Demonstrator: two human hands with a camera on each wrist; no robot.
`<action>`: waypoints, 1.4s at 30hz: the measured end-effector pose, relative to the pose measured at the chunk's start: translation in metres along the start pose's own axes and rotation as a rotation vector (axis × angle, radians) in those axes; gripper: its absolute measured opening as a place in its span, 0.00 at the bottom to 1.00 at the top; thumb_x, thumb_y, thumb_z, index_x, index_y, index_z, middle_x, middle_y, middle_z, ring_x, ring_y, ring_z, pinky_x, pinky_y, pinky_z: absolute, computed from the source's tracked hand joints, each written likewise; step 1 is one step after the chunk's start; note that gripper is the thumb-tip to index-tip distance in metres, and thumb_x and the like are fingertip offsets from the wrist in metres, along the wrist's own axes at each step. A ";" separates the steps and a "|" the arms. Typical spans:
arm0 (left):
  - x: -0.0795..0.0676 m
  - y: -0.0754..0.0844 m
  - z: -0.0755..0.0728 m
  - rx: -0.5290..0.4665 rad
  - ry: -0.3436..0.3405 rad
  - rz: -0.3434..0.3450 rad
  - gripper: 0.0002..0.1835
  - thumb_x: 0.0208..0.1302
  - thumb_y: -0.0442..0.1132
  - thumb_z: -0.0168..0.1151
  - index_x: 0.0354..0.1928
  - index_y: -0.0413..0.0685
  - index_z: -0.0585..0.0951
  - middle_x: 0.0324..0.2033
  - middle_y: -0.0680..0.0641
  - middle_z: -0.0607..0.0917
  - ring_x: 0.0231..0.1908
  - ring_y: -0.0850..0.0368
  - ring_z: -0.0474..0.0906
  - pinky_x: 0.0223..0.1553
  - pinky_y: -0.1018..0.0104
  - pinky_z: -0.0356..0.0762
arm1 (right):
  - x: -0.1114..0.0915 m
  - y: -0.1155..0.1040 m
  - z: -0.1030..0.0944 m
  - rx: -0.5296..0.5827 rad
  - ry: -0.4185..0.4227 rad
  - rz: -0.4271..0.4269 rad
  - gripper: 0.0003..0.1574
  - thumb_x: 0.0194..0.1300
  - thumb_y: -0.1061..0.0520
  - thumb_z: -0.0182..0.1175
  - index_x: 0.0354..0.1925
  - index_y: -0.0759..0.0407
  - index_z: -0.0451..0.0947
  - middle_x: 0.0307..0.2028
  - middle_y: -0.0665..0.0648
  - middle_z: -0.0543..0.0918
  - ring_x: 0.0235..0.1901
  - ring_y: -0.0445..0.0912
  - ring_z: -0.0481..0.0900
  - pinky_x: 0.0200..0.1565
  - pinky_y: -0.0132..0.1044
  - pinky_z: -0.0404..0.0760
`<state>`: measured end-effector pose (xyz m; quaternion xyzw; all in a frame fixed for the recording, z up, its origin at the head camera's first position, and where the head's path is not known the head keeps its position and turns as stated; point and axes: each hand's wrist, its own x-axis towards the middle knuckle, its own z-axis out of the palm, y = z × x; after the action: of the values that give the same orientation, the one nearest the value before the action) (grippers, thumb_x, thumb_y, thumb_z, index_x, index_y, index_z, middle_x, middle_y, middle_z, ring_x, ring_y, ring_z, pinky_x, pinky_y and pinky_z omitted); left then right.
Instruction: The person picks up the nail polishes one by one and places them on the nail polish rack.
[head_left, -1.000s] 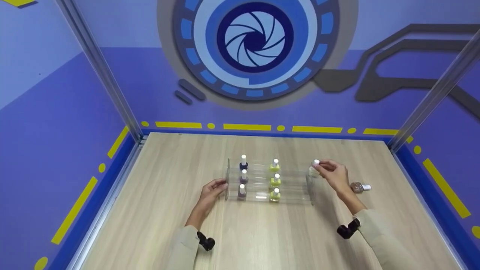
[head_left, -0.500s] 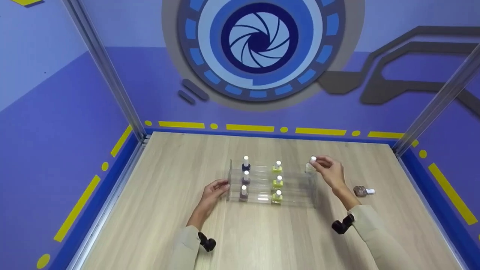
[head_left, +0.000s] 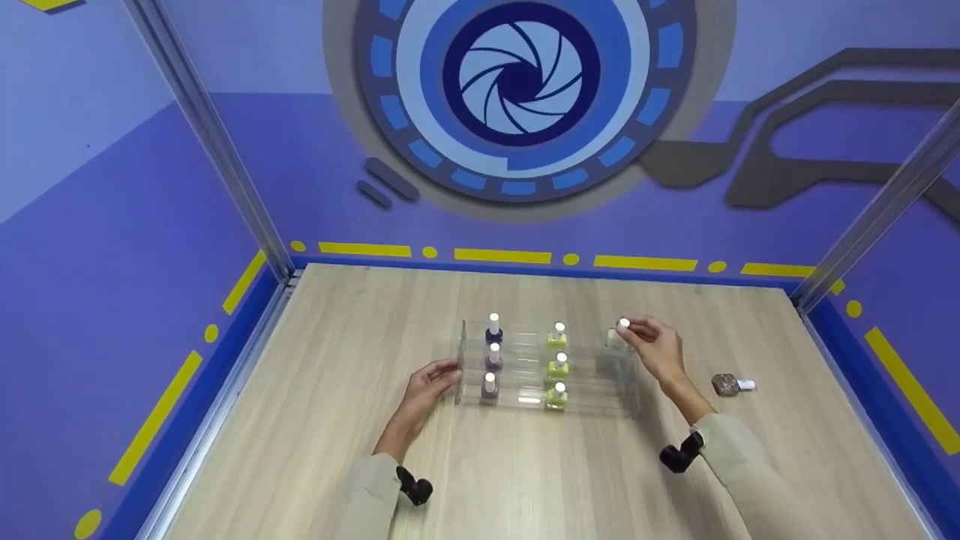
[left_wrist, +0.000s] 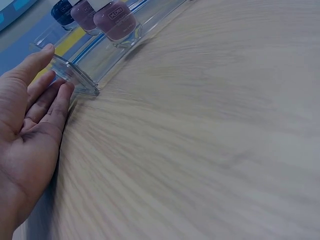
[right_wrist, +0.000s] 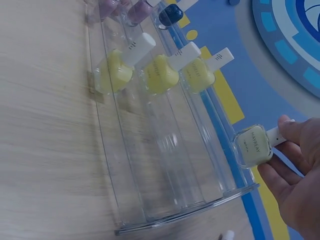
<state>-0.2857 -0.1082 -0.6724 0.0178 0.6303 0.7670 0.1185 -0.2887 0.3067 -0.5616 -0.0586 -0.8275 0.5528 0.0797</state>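
Observation:
A clear acrylic tiered rack (head_left: 592, 375) stands on the table. My left hand (head_left: 425, 390) touches its left end panel, fingers fairly straight and thumb by the panel's edge in the left wrist view. My right hand (head_left: 660, 354) pinches the white cap of a pale, near-clear nail polish bottle (right_wrist: 254, 146) at the right end of the top tier. In the right wrist view the bottle tilts; whether its base touches the shelf I cannot tell. Yellow nail polish bottles (head_left: 557, 367) stand mid-rack, one per tier. On the left are two mauve bottles (left_wrist: 116, 21) and a dark blue bottle (head_left: 493, 331).
A brown glittery nail polish bottle (head_left: 726, 385) lies on its side on the wooden table (head_left: 525, 480), right of the rack. Blue-purple panels (head_left: 255, 165) enclose the table at the back and sides, with metal posts at the back corners.
My right hand has moved left with the pale nail polish bottle, from beyond the rack's right end to over its top tier. The left hand stays at the left panel.

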 end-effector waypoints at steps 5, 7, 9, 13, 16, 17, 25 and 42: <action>0.000 0.000 0.001 0.003 -0.005 -0.010 0.27 0.70 0.39 0.66 0.66 0.33 0.74 0.63 0.35 0.78 0.55 0.62 0.79 0.60 0.70 0.80 | -0.002 0.005 0.002 -0.024 -0.031 -0.009 0.21 0.70 0.57 0.66 0.56 0.68 0.81 0.52 0.68 0.87 0.39 0.28 0.82 0.40 0.19 0.80; 0.000 -0.001 0.000 0.013 -0.004 -0.010 0.27 0.71 0.40 0.66 0.66 0.33 0.74 0.63 0.36 0.78 0.55 0.63 0.79 0.61 0.69 0.79 | -0.003 0.006 0.002 -0.037 -0.034 -0.031 0.20 0.70 0.57 0.66 0.56 0.67 0.82 0.52 0.68 0.87 0.40 0.28 0.83 0.41 0.18 0.79; 0.000 -0.001 0.000 0.022 -0.001 -0.012 0.27 0.70 0.40 0.66 0.66 0.33 0.74 0.63 0.37 0.78 0.55 0.63 0.79 0.61 0.70 0.79 | -0.003 0.006 0.004 -0.048 -0.033 -0.049 0.19 0.70 0.59 0.66 0.55 0.68 0.82 0.51 0.68 0.88 0.39 0.27 0.83 0.41 0.17 0.79; 0.001 0.000 0.000 0.025 0.003 -0.009 0.27 0.70 0.40 0.67 0.66 0.33 0.74 0.64 0.35 0.78 0.55 0.63 0.79 0.60 0.72 0.80 | -0.003 0.008 0.005 -0.051 -0.026 -0.068 0.17 0.69 0.60 0.67 0.53 0.68 0.83 0.49 0.69 0.88 0.37 0.25 0.81 0.41 0.17 0.80; 0.002 0.000 0.000 0.019 -0.001 -0.004 0.26 0.70 0.40 0.66 0.65 0.33 0.74 0.64 0.36 0.78 0.56 0.63 0.79 0.60 0.72 0.80 | -0.003 0.008 0.004 -0.059 -0.026 -0.075 0.17 0.68 0.60 0.67 0.53 0.68 0.83 0.49 0.69 0.88 0.38 0.26 0.82 0.40 0.16 0.80; 0.002 0.000 0.000 0.019 -0.004 -0.002 0.26 0.71 0.40 0.66 0.65 0.33 0.74 0.64 0.35 0.77 0.56 0.62 0.79 0.60 0.72 0.79 | -0.003 0.008 0.004 -0.061 -0.028 -0.077 0.18 0.68 0.60 0.68 0.53 0.68 0.83 0.49 0.69 0.88 0.38 0.26 0.82 0.40 0.16 0.80; 0.000 -0.002 -0.001 0.008 -0.006 -0.006 0.26 0.71 0.39 0.65 0.66 0.33 0.74 0.65 0.33 0.76 0.56 0.62 0.79 0.61 0.72 0.79 | -0.005 0.005 0.002 -0.022 -0.056 -0.093 0.19 0.67 0.61 0.69 0.54 0.69 0.83 0.49 0.70 0.88 0.41 0.33 0.86 0.42 0.18 0.82; -0.001 -0.003 0.001 0.011 0.004 0.009 0.27 0.70 0.41 0.66 0.65 0.34 0.75 0.61 0.39 0.80 0.55 0.62 0.80 0.63 0.66 0.79 | 0.027 0.032 -0.032 0.199 0.283 0.067 0.22 0.70 0.54 0.66 0.52 0.73 0.81 0.25 0.34 0.85 0.28 0.29 0.83 0.33 0.21 0.83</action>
<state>-0.2839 -0.1068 -0.6749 0.0199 0.6348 0.7639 0.1138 -0.3090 0.3527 -0.5776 -0.1549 -0.7469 0.6204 0.1822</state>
